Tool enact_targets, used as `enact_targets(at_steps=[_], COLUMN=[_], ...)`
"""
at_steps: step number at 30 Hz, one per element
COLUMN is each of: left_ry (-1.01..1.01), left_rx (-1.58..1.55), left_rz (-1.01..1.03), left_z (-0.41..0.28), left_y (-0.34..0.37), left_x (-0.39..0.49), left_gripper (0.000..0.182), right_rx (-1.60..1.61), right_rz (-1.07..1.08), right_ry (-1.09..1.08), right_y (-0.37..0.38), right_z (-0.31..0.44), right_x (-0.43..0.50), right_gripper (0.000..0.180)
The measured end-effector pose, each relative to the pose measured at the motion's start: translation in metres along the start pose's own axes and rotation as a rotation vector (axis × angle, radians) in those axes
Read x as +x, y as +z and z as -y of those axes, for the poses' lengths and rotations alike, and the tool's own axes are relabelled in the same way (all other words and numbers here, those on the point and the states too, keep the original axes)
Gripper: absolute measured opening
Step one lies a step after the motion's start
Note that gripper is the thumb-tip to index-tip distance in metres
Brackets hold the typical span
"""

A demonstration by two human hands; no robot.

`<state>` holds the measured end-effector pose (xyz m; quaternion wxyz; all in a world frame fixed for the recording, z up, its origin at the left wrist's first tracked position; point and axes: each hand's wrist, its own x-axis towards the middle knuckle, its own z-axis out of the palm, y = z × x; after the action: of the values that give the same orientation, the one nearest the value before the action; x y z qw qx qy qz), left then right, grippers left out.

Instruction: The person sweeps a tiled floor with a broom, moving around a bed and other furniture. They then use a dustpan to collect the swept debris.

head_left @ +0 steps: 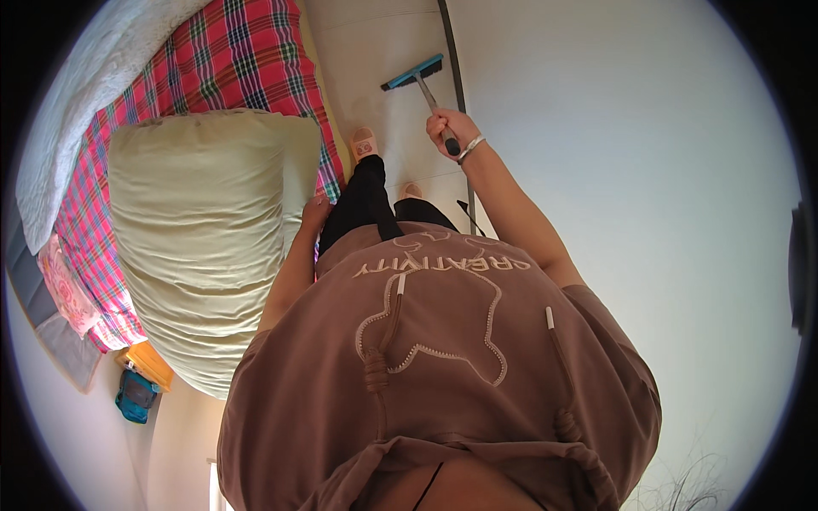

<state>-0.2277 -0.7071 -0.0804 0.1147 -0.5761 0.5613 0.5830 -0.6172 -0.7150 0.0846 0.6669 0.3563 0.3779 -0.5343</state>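
Note:
My right hand (451, 133) is wrapped around the grey handle (426, 93) of a broom, close to its black end cap. The broom's blue head (415, 71) with dark bristles is farther out, over the pale floor (358, 48) near the wall's dark skirting. At the bed's side hangs my left hand (316, 214), beside my thigh and next to the edge of a pale green bedding piece (204, 211). Its fingers are partly hidden and look curled; whether they touch the bedding cannot be told.
A bed with a red plaid sheet (217, 57) lies on my left, a white quilt (121, 70) along its far side. A pink floral pillow (66, 284) and a teal bag (135, 396) are farther back. A white wall (607, 160) rises on my right.

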Motion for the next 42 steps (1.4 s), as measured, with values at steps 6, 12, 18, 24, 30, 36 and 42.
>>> enact_targets(at_steps=[6,12,18,24,30,36,42], left_ry=[-0.003,-0.113,-0.133,-0.040,0.026,-0.028,-0.131], left_rx=[-0.083,-0.304,-0.371,-0.298,-0.310,-0.555,-0.640], left_rz=[-0.040,0.083,0.042,0.119,0.225,0.331,0.315], left_z=[0.010,0.020,0.018,0.024,0.025,0.035,0.022], left_y=[-0.005,-0.009,-0.012,-0.019,-0.031,-0.033,-0.030], left_x=[0.011,0.020,0.022,0.027,0.023,0.028,0.025], left_gripper=[0.034,0.034,0.029,0.035,0.034,0.027,0.027], right_rx=[-0.083,-0.249,-0.383,-0.492,-0.476,-0.789,-1.272], right_rz=[0.082,0.030,-0.132,-0.150,-0.007,-0.050,-0.078], right_ry=[-0.081,-0.140,-0.133,-0.004,0.012,-0.174,-0.155], right_y=[0.047,0.027,0.000,0.011,0.054,0.069,0.055], right_z=[0.043,0.034,-0.029,-0.081,-0.045,-0.018,-0.014], right_x=[0.034,0.014,-0.030,-0.007,0.057,0.047,-0.005], right_gripper=[0.014,0.016,0.012,0.014,0.014,0.012,0.010])
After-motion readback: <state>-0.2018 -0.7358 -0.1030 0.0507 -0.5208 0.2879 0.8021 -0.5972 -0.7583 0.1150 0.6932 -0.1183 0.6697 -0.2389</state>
